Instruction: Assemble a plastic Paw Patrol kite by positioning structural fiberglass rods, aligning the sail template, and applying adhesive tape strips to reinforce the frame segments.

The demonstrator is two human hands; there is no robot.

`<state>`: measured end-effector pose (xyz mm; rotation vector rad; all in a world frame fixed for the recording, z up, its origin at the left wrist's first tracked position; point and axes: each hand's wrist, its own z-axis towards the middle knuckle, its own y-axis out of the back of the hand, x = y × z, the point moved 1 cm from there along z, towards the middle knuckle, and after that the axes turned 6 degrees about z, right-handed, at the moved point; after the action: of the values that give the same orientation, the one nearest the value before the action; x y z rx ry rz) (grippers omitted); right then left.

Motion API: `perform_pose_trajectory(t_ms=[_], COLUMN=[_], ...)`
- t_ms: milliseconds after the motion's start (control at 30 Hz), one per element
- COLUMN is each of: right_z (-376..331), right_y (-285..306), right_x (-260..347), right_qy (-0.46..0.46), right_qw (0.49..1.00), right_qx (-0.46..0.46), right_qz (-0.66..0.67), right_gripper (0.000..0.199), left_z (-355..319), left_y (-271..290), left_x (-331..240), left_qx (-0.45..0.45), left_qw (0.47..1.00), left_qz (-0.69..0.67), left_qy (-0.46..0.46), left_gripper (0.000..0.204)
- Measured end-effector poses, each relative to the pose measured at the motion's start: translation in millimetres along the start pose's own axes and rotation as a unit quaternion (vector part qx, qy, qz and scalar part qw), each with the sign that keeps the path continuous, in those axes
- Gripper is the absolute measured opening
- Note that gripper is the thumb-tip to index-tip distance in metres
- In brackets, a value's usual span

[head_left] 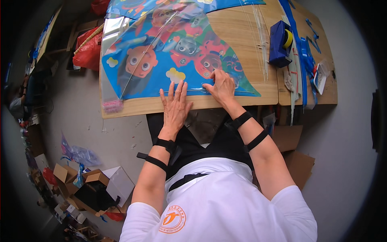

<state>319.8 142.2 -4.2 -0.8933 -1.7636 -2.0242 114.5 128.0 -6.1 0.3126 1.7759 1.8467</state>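
Observation:
A blue kite sheet (157, 86) printed with cartoon figures lies spread on the wooden table, under some clear film at its left. Thin rods run across it, one a slanting rod (139, 66) and one along the near edge. My left hand (174, 105) rests flat near that edge, fingers stretched out and holding nothing. To its right, my right hand (223, 88) has its fingers curled and bent against the sheet beside the near-edge rod. Whatever is between its thumb and fingers is hidden.
On the wooden table (242, 36) lie several thin white rods (260, 38). A blue tape dispenser (279, 46) with yellow tape stands at the right, near blue strips (308, 64) and a white tray (321, 77). Left of the table are a red bag (88, 52) and open cardboard boxes (66, 175).

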Motion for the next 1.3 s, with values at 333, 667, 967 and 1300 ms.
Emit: perform_pose_trajectory(t_ms=[333,667,967,1300], right_z=[7.4,-57.8,-72.6,-50.8], right_y=[0.2,50.4,98.6,179.3], right_x=[-2.0,-48.4,-122.5,15.7], right_qy=[-0.073,0.015,-0.136,-0.063], right_qw=[0.997,0.985,0.981,0.791], right_qx=[0.001,-0.174,-0.136,-0.083], right_qz=[0.039,0.002,0.01,0.603], right_gripper=[0.025,0.045,0.023,0.014], left_z=[14.6,10.8,-24.7,18.4], left_y=[1.7,5.2,18.1,36.2], left_x=[-25.6,10.0,40.7,-0.6], left_qx=[0.008,0.017,0.041,-0.161], left_qw=[0.999,0.998,0.997,0.987], left_qz=[0.002,0.051,0.066,0.01], left_qy=[-0.051,-0.013,0.002,0.015], left_gripper=[0.076,0.072,0.08,0.073])
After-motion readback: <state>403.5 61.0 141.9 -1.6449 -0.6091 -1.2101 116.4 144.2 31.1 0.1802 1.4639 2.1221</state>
